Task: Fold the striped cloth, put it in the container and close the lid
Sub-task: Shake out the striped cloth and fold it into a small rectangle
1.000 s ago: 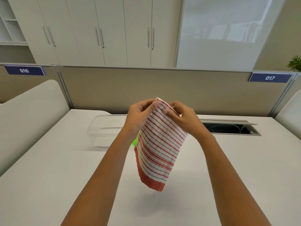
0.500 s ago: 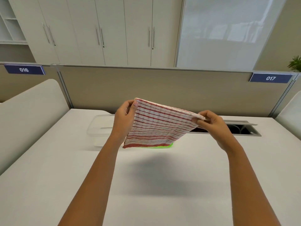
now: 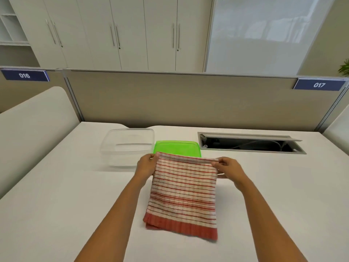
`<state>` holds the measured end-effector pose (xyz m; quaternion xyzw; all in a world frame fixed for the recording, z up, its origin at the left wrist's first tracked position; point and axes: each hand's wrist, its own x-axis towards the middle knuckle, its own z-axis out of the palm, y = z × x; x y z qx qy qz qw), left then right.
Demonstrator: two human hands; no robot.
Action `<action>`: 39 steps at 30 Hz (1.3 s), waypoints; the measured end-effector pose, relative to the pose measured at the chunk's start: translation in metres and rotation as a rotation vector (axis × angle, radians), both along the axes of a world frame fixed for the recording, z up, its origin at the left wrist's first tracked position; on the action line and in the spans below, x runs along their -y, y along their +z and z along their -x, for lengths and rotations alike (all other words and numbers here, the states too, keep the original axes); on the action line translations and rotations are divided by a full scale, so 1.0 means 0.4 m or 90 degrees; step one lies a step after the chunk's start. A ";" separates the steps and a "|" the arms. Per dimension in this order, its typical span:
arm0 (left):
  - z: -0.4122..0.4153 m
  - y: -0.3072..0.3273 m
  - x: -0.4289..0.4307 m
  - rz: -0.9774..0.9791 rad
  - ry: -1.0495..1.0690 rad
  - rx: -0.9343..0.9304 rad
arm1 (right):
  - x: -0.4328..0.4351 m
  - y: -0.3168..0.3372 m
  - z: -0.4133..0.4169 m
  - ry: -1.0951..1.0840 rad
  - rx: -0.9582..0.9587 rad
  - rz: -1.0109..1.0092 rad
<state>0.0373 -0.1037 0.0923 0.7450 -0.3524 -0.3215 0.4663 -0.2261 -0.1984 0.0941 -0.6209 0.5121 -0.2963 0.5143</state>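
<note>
- Two hands, both pinching the far edge of one striped cloth (image 3: 184, 193).
- Left hand (image 3: 146, 167) closed on the cloth's far left corner, fingers curled over the hem, thumb on the near side.
- Right hand (image 3: 229, 170) clamped on the far right corner, fingertips pressed together on the hem.
- Hands set well apart, the cloth's width stretched between them.
- One cloth only: red and white stripes, folded double, with a solid red band along its near edge; a second layer peeking out at the near left corner.
- Cloth spread toward the near edge of the table (image 3: 56, 205), near end lying on the surface, far edge held up at the fingers; impossible to tell how much of the middle touches the table.
- One green lid (image 3: 176, 148), flat on the table just beyond the cloth's far edge, its near side hidden behind the cloth.
- One clear container (image 3: 128, 146), open and without contents, left of the lid and touching or nearly touching it, toward the far edge of the table.
- One cable hatch (image 3: 249, 145) sunk into the table near the far right, flap raised, cables visible inside.
- Two blue number plates on the partition behind the table: 016 plate (image 3: 24, 75) at left, 017 plate (image 3: 319, 85) at right.
- Two bare forearms entering from the near edge.
</note>
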 end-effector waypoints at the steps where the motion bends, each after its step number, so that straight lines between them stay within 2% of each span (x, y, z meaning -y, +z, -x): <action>1: -0.001 -0.022 0.004 -0.014 0.007 0.004 | 0.004 -0.022 -0.008 -0.021 -0.005 -0.003; 5: -0.006 -0.065 0.019 -0.018 0.056 -0.020 | 0.010 -0.073 -0.038 -0.077 0.003 -0.017; 10: -0.006 -0.083 0.036 0.003 0.063 -0.037 | -0.010 -0.128 -0.038 -0.005 0.014 -0.154; 14: -0.007 -0.092 0.042 -0.014 0.052 -0.102 | -0.015 -0.158 -0.034 -0.028 0.042 -0.168; 17: -0.010 -0.103 0.037 -0.041 0.035 -0.132 | -0.020 -0.164 -0.039 -0.042 -0.004 -0.125; 22: -0.010 -0.119 0.020 -0.042 0.043 -0.117 | -0.042 -0.146 -0.057 0.004 -0.182 0.070; 27: 0.006 -0.133 -0.022 -0.078 0.050 -0.052 | -0.078 -0.142 -0.065 0.019 -0.223 0.150; 33: 0.024 -0.141 -0.093 -0.127 0.035 0.001 | -0.116 -0.143 -0.053 0.008 -0.214 0.035; 39: 0.038 -0.141 -0.150 -0.208 0.046 -0.054 | -0.153 -0.148 -0.034 -0.013 -0.233 -0.076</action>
